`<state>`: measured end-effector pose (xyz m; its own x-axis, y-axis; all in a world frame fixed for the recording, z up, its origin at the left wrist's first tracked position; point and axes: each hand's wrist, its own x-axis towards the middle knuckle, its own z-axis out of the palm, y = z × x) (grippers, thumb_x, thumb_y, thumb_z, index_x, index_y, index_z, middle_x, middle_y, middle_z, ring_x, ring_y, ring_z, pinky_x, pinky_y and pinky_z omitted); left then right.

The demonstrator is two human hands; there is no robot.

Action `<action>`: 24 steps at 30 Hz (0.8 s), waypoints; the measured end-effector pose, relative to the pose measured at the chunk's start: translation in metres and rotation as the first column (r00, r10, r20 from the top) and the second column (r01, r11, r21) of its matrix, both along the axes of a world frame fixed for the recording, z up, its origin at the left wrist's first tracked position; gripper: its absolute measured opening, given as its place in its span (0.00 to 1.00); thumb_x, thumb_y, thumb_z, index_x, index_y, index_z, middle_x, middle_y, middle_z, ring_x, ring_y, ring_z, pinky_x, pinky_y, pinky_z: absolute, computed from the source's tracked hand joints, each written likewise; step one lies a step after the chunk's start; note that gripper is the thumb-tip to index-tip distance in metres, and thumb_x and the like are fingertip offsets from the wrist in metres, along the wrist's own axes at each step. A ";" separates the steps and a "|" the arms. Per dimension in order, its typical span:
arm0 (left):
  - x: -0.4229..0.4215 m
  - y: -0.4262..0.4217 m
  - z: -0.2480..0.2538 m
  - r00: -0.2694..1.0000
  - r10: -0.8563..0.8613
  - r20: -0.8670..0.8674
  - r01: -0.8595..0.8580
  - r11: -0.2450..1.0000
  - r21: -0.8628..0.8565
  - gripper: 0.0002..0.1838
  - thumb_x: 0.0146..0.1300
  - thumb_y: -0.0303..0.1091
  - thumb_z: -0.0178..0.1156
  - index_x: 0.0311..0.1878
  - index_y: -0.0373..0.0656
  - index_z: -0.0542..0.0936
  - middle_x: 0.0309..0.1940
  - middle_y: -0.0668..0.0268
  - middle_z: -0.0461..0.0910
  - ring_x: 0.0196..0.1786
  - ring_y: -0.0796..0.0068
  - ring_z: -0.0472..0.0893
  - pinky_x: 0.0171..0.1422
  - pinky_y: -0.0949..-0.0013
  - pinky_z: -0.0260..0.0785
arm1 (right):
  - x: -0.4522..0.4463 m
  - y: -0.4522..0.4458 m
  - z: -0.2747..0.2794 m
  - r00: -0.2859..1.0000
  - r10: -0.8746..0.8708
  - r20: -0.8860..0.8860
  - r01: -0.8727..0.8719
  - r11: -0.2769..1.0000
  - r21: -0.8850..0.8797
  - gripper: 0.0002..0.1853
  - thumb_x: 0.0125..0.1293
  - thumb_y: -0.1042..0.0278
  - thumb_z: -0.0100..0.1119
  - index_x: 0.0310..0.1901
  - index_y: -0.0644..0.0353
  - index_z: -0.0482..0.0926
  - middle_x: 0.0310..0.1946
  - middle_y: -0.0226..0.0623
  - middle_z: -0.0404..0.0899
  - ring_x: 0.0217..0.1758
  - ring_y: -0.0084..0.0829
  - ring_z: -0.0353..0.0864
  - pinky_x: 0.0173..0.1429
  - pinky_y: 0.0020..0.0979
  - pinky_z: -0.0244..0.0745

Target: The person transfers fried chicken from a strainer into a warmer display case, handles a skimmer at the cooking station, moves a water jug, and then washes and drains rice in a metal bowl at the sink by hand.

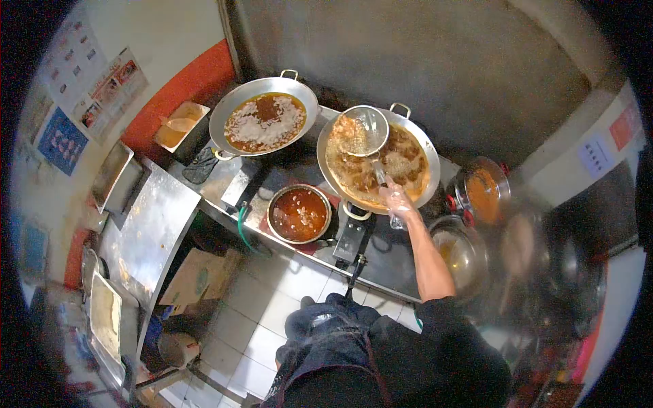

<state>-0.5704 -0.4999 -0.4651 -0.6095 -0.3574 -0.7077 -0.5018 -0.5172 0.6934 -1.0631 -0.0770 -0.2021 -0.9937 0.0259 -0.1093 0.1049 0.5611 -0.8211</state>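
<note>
My right hand [398,202] is closed round the handle of a wire strainer [367,130], whose basket is over the left part of the right wok [434,178]. Some fried pieces [345,129] lie at the basket's left side, and brown oil bubbles below it. A clear plastic covering seems to be on the hand. To the left, a second wok [216,122] holds oil with pale foam and pieces. In front of the woks, a round pot [271,216] contains reddish-brown liquid with floating bits. My left hand is not in view.
A metal tray [189,127] with orange contents stands left of the left wok. At the right are a glass-lidded pan [484,190] and a metal bowl [462,262]. A steel table [153,234] is at the left; a green hose [243,228] hangs by the counter's edge.
</note>
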 end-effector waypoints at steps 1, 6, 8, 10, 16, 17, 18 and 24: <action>-0.001 -0.001 -0.002 1.000 -0.006 0.000 0.006 1.000 -0.003 0.06 0.58 0.28 0.66 0.35 0.37 0.79 0.29 0.66 0.79 0.30 0.76 0.77 0.36 0.69 0.72 | 0.000 0.013 -0.013 0.998 0.058 -0.029 -0.057 0.998 0.028 0.31 0.70 0.59 0.52 0.73 0.58 0.63 0.33 0.37 0.81 0.29 0.33 0.77 0.35 0.36 0.73; -0.008 -0.009 -0.019 0.999 -0.049 0.006 0.050 0.998 -0.024 0.11 0.57 0.30 0.69 0.38 0.34 0.81 0.31 0.64 0.81 0.32 0.75 0.79 0.39 0.68 0.75 | 0.032 0.033 0.021 0.965 0.090 0.247 -0.017 0.958 -0.285 0.20 0.74 0.62 0.54 0.66 0.48 0.72 0.22 0.21 0.67 0.19 0.16 0.63 0.20 0.23 0.58; -0.014 -0.016 -0.026 0.996 -0.089 0.023 0.090 0.995 -0.043 0.13 0.56 0.31 0.71 0.40 0.33 0.82 0.33 0.63 0.82 0.33 0.74 0.79 0.40 0.67 0.76 | 0.050 0.044 0.032 0.955 0.089 0.282 -0.005 0.959 -0.285 0.21 0.73 0.62 0.54 0.66 0.47 0.72 0.22 0.20 0.67 0.19 0.15 0.63 0.20 0.22 0.57; -0.022 -0.025 -0.034 0.972 -0.222 0.076 0.226 0.972 -0.059 0.10 0.56 0.31 0.71 0.36 0.35 0.81 0.30 0.67 0.81 0.32 0.78 0.77 0.37 0.71 0.73 | 0.061 0.066 0.032 0.917 0.130 0.378 0.030 0.920 -0.390 0.24 0.72 0.64 0.56 0.69 0.46 0.69 0.23 0.17 0.68 0.18 0.14 0.64 0.18 0.19 0.57; -0.035 -0.014 -0.029 0.976 -0.208 -0.059 0.204 0.976 -0.076 0.06 0.59 0.25 0.61 0.28 0.40 0.75 0.25 0.69 0.73 0.28 0.77 0.73 0.34 0.72 0.68 | 0.101 0.095 0.069 0.845 0.220 0.487 0.088 0.841 -0.534 0.30 0.69 0.68 0.58 0.72 0.49 0.65 0.21 0.16 0.66 0.16 0.13 0.63 0.15 0.17 0.57; -0.032 -0.017 -0.039 0.962 -0.221 -0.158 0.210 0.974 -0.084 0.04 0.59 0.25 0.61 0.29 0.40 0.75 0.26 0.69 0.74 0.28 0.78 0.72 0.34 0.73 0.67 | 0.110 0.096 0.080 0.812 0.215 0.542 0.134 0.836 -0.532 0.31 0.68 0.69 0.59 0.73 0.49 0.64 0.20 0.16 0.65 0.16 0.12 0.63 0.15 0.17 0.56; -0.030 -0.024 -0.051 0.936 -0.273 -0.222 0.285 0.958 0.020 0.03 0.60 0.27 0.61 0.33 0.38 0.78 0.28 0.69 0.76 0.29 0.79 0.73 0.33 0.74 0.67 | 0.117 0.095 0.090 0.790 0.241 0.564 0.149 0.816 -0.558 0.33 0.68 0.70 0.59 0.74 0.49 0.62 0.19 0.15 0.63 0.15 0.12 0.62 0.15 0.17 0.57; -0.031 -0.007 -0.013 0.935 -0.331 -0.126 0.341 0.937 0.074 0.07 0.64 0.29 0.57 0.32 0.36 0.80 0.28 0.70 0.78 0.28 0.79 0.74 0.33 0.75 0.68 | 0.155 0.127 0.069 0.787 0.184 0.588 0.239 0.789 -0.566 0.33 0.70 0.69 0.57 0.75 0.47 0.59 0.18 0.17 0.62 0.14 0.12 0.60 0.14 0.16 0.57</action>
<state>-0.6016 -0.5073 -0.4783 -0.7584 -0.0540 -0.6495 -0.5807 -0.3966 0.7110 -0.9076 0.0500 -0.1328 -0.7141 -0.2264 -0.6624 0.6832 -0.0191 -0.7300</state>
